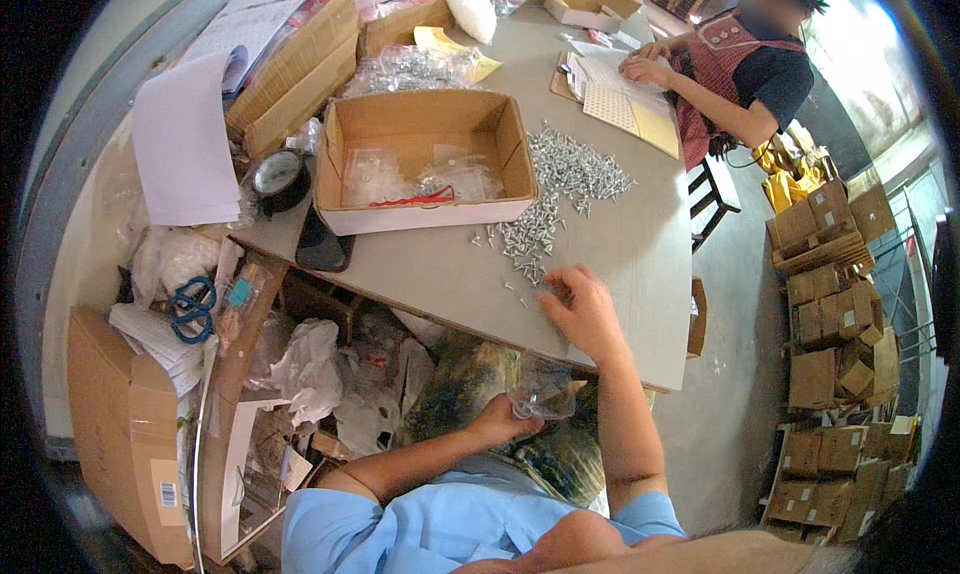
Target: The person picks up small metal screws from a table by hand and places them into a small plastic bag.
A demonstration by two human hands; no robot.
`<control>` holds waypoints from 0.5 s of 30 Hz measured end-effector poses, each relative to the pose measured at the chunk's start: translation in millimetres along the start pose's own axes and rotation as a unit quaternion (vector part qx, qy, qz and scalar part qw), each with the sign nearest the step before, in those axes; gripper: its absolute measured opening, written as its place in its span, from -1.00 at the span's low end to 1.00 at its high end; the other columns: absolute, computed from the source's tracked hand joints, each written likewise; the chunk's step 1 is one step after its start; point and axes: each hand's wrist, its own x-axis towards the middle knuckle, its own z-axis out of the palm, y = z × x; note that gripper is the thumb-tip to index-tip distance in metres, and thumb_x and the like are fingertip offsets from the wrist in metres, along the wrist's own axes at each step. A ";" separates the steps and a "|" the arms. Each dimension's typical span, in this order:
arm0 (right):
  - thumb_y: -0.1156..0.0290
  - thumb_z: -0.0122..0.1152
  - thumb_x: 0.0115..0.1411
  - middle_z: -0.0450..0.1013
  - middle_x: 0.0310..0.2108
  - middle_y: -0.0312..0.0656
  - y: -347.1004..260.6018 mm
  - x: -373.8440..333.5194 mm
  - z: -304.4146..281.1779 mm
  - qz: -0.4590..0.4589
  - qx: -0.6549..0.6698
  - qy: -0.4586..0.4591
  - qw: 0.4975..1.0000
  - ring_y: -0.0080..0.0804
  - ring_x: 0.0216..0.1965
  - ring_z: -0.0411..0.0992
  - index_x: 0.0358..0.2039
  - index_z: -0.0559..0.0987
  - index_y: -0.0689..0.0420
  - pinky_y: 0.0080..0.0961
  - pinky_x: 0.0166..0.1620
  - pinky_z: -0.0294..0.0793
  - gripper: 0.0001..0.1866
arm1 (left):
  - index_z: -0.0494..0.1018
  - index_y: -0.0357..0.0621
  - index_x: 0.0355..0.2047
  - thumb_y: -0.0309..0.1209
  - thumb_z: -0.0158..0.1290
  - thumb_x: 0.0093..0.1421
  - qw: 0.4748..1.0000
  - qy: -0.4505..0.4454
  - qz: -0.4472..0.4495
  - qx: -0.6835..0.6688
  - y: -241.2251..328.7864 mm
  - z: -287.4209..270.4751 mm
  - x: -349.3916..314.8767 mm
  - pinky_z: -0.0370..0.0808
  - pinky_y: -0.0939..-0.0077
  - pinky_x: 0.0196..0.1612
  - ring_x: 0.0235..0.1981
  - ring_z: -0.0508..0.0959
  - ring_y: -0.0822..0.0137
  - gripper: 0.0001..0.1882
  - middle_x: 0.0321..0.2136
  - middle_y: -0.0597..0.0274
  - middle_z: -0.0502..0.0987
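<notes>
A loose pile of small silver screws (575,169) lies on the grey table (420,264), thinning into single screws toward the near edge. Over that near end my right hand (585,312) is bent at the tabletop, its thumb and fingers apart beside the closest screws. Below the table edge, close to my body, my left hand (503,421) is closed around a clear plastic bag (543,392). Whatever lies inside the bag is too unclear to tell. Left of the pile stands an open cardboard box (425,214) with clear small bags and a red strip in it.
Beside the box lie a black phone (322,242) and a roll of dark tape (280,179). Blue-handled scissors (192,309) rest at the left. Across the table a person (745,74) leans over papers (620,89). Stacked cartons (835,314) line the right side.
</notes>
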 end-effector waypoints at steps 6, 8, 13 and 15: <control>0.37 0.20 0.00 0.41 -0.30 0.04 7.0 14.1 16.7 -0.022 -0.059 0.057 0.996 0.06 -0.26 0.42 -0.31 0.51 0.18 -0.16 -0.19 0.42 -0.77 | 0.39 -0.22 -0.03 -0.31 0.27 0.01 0.999 0.017 0.000 -0.040 1.3 1.3 0.0 0.40 0.37 -0.01 -0.12 0.52 0.27 -0.47 -0.15 0.10 0.56; 0.38 0.20 0.00 0.42 -0.30 0.04 3.8 13.0 16.1 -0.016 -0.067 0.045 0.997 0.07 -0.26 0.41 -0.32 0.50 0.17 -0.16 -0.19 0.43 -0.78 | 0.40 -0.22 -0.05 -0.31 0.27 0.01 0.996 0.034 0.076 -0.029 -31.0 5.3 9.0 0.40 0.38 -0.01 -0.12 0.52 0.27 -0.48 -0.16 0.09 0.56; 0.47 0.21 -0.05 0.43 -0.40 -0.03 8.4 -16.0 6.1 -0.048 -0.069 0.015 0.996 -0.05 -0.39 0.45 -0.41 0.54 0.18 -0.29 -0.30 0.45 -0.85 | 0.44 -0.23 -0.10 -0.30 0.27 0.00 0.998 0.047 0.050 0.013 -15.1 6.6 4.5 0.42 0.39 -0.04 -0.15 0.53 0.28 -0.53 -0.21 0.11 0.57; 0.49 0.20 -0.05 0.43 -0.41 -0.06 -4.4 -34.3 -5.3 -0.058 -0.038 -0.058 0.996 -0.07 -0.41 0.45 -0.42 0.54 0.17 -0.30 -0.31 0.45 -0.87 | 0.45 -0.22 -0.12 -0.31 0.27 0.00 0.998 0.049 0.040 0.001 -17.9 5.8 4.6 0.43 0.39 -0.06 -0.16 0.53 0.30 -0.55 -0.23 0.14 0.58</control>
